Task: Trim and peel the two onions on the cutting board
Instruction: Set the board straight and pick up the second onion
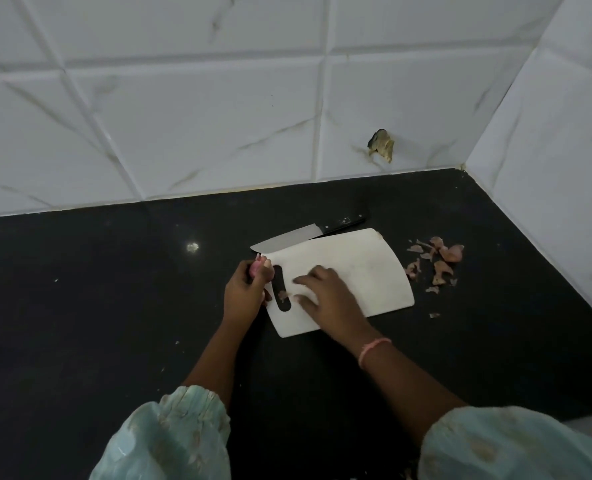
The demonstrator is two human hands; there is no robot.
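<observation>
One onion (255, 268), pink and partly hidden, was gripped in the curled fingers of the left hand (244, 292) just off the cutting board's (367, 271) left edge. The right hand (325, 296) rested on the board with fingers spread flat beside its handle slot. Along the board's far edge lay a knife (308, 233), and peel scraps (436, 263) lay scattered on the counter (114, 306) off its right edge.

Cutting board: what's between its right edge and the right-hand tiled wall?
Head view: loose onion peels lie scattered on the black counter just right of the cutting board. Beyond them the counter runs bare to the wall.
</observation>
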